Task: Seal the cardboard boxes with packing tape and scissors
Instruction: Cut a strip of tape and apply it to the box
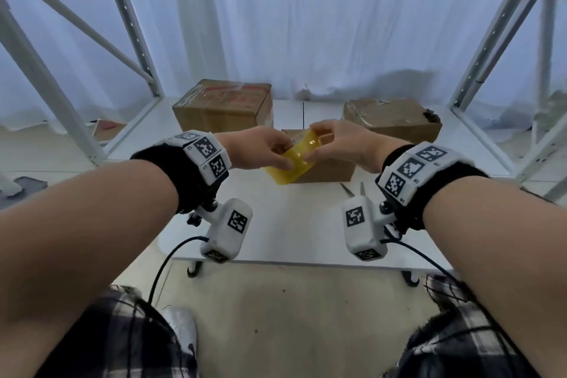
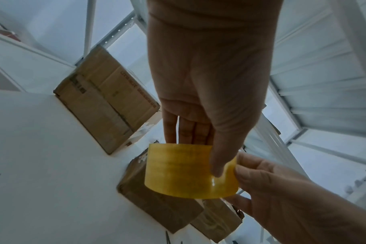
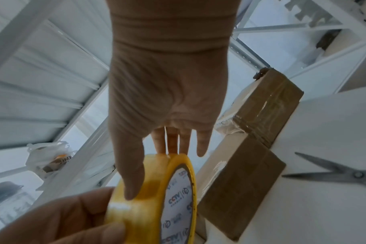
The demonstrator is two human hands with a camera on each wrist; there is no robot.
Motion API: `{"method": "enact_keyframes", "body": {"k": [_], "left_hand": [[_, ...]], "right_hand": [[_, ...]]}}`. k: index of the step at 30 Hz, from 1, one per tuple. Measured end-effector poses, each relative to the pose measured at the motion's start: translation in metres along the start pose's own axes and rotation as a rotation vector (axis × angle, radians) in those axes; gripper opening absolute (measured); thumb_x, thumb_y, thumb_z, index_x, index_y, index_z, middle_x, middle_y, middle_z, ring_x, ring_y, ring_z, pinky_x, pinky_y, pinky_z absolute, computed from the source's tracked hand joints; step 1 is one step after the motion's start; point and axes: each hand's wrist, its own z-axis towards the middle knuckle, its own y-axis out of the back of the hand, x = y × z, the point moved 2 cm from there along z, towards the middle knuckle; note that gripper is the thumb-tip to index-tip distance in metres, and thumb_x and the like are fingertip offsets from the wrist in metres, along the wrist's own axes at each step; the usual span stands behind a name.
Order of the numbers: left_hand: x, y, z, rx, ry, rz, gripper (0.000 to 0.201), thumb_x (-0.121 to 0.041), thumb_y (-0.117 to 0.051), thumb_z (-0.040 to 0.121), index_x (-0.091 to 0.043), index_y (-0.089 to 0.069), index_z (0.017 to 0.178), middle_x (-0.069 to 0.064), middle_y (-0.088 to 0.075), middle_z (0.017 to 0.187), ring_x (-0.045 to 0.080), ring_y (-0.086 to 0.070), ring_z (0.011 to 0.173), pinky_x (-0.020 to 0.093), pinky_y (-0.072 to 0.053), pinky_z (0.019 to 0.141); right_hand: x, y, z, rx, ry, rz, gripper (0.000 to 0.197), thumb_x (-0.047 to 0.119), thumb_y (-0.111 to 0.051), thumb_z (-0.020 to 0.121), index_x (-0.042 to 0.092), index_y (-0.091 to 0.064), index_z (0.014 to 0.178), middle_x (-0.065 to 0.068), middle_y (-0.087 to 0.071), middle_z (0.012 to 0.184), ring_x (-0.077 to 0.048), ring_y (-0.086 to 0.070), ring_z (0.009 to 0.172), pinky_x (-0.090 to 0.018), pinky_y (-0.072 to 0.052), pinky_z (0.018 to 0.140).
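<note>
Tape roll (image 1: 290, 159) on edge, both hands' grip

A white metal shelving rack (image 1: 478, 49) stands before pale curtains (image 1: 306, 40); a plastic bag (image 3: 50, 158) lies off aside.

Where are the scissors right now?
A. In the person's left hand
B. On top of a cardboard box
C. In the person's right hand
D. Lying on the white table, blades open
D: the scissors lie open on the white table, while both hands hold the yellow tape roll.
</note>
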Motion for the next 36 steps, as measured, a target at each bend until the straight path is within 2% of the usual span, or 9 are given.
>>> {"method": "enact_keyframes", "body": {"k": [3, 8, 11, 16, 21, 24, 29, 33, 36], "left_hand": [[0.003, -0.003, 0.001, -0.045, 0.031, -0.107, 0.023, -0.021, -0.066, 0.089, -0.008, -0.065, 0.108, 0.018, -0.065, 0.109, 0.029, -0.060, 0.094, 0.041, -0.047, 0.091], [0.011, -0.007, 0.005, -0.061, 0.108, -0.092, 0.022, -0.025, -0.064, 0.090, -0.007, -0.064, 0.104, 0.011, -0.064, 0.099, 0.022, -0.057, 0.086, 0.033, -0.045, 0.078], [0.014, -0.008, 0.007, -0.073, 0.137, -0.108, 0.025, -0.026, -0.064, 0.089, -0.004, -0.064, 0.102, 0.011, -0.061, 0.093, 0.020, -0.053, 0.081, 0.032, -0.042, 0.073], [0.006, -0.010, 0.008, -0.080, 0.141, -0.148, 0.012, -0.025, -0.062, 0.090, -0.014, -0.060, 0.094, 0.001, -0.055, 0.083, 0.015, -0.049, 0.076, 0.026, -0.038, 0.066], [0.007, -0.016, 0.010, -0.078, 0.136, -0.251, 0.022, -0.028, -0.055, 0.093, -0.010, -0.059, 0.107, 0.010, -0.061, 0.106, 0.024, -0.057, 0.094, 0.037, -0.047, 0.085], [0.004, -0.017, 0.008, -0.097, 0.132, -0.368, 0.015, -0.025, -0.058, 0.091, -0.013, -0.060, 0.099, 0.009, -0.061, 0.102, 0.022, -0.055, 0.091, 0.035, -0.044, 0.080], [-0.002, -0.012, 0.007, -0.166, 0.104, -0.348, 0.031, -0.028, -0.060, 0.093, -0.011, -0.060, 0.119, 0.009, -0.064, 0.115, 0.022, -0.061, 0.102, 0.033, -0.048, 0.090], [0.009, -0.011, 0.008, -0.260, 0.174, 0.046, 0.052, -0.031, -0.054, 0.096, -0.014, -0.037, 0.143, 0.013, -0.053, 0.133, 0.027, -0.052, 0.119, 0.034, -0.041, 0.099], [0.017, -0.010, 0.007, -0.304, 0.108, -0.019, 0.064, -0.028, -0.059, 0.094, -0.023, -0.026, 0.148, 0.012, -0.043, 0.138, 0.024, -0.048, 0.121, 0.035, -0.039, 0.103]], "right_hand": [[0.000, -0.008, 0.002, -0.127, 0.108, 0.039, 0.059, 0.022, -0.082, 0.074, 0.013, -0.056, 0.126, -0.003, -0.061, 0.116, -0.018, -0.057, 0.109, -0.035, -0.047, 0.099], [-0.002, -0.026, 0.011, -0.177, 0.164, -0.041, 0.042, 0.016, -0.077, 0.078, 0.008, -0.063, 0.117, -0.007, -0.065, 0.109, -0.020, -0.062, 0.103, -0.034, -0.051, 0.094], [0.000, -0.028, 0.013, -0.221, 0.198, -0.091, 0.031, 0.014, -0.073, 0.083, 0.006, -0.066, 0.113, -0.007, -0.066, 0.105, -0.018, -0.062, 0.098, -0.026, -0.050, 0.089], [0.000, -0.023, 0.016, -0.377, 0.207, -0.143, 0.010, 0.015, -0.068, 0.087, 0.009, -0.071, 0.094, 0.000, -0.064, 0.088, -0.015, -0.060, 0.088, -0.028, -0.051, 0.085], [-0.003, -0.018, 0.020, -0.430, 0.179, -0.211, 0.009, 0.014, -0.062, 0.090, 0.009, -0.069, 0.089, -0.001, -0.062, 0.088, -0.016, -0.057, 0.087, -0.029, -0.049, 0.083], [-0.004, -0.017, 0.022, -0.410, 0.131, -0.267, 0.009, 0.008, -0.056, 0.090, 0.012, -0.062, 0.085, 0.007, -0.055, 0.077, -0.016, -0.054, 0.085, -0.031, -0.047, 0.080], [-0.002, -0.015, 0.019, -0.419, 0.102, -0.286, 0.010, 0.002, -0.048, 0.092, 0.008, -0.056, 0.092, 0.005, -0.048, 0.077, -0.017, -0.049, 0.084, -0.027, -0.039, 0.073], [0.021, -0.014, 0.014, -0.420, 0.251, -0.209, 0.009, 0.007, -0.048, 0.096, 0.007, -0.057, 0.094, 0.002, -0.052, 0.082, -0.010, -0.048, 0.075, -0.013, -0.036, 0.061], [0.025, -0.015, 0.013, -0.446, 0.258, -0.212, 0.012, 0.003, -0.048, 0.095, 0.006, -0.059, 0.094, 0.005, -0.051, 0.078, -0.008, -0.046, 0.073, -0.004, -0.036, 0.059]]}}
